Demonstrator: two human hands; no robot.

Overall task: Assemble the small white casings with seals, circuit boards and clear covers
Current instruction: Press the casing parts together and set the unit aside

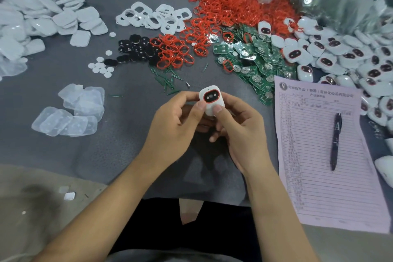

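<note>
I have one view only, from the head, wide-angle, looking forward and steeply down. It sits close over the grey surface [63, 151]; my forearms enter from the bottom edge, and the parts piles curve along the top.

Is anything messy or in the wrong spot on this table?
Yes. One red seal ring lies on the green circuit boards instead of in the red ring heap. Thin green strips lie scattered loose on the grey mat. The white casing in both hands looks fine.
</note>
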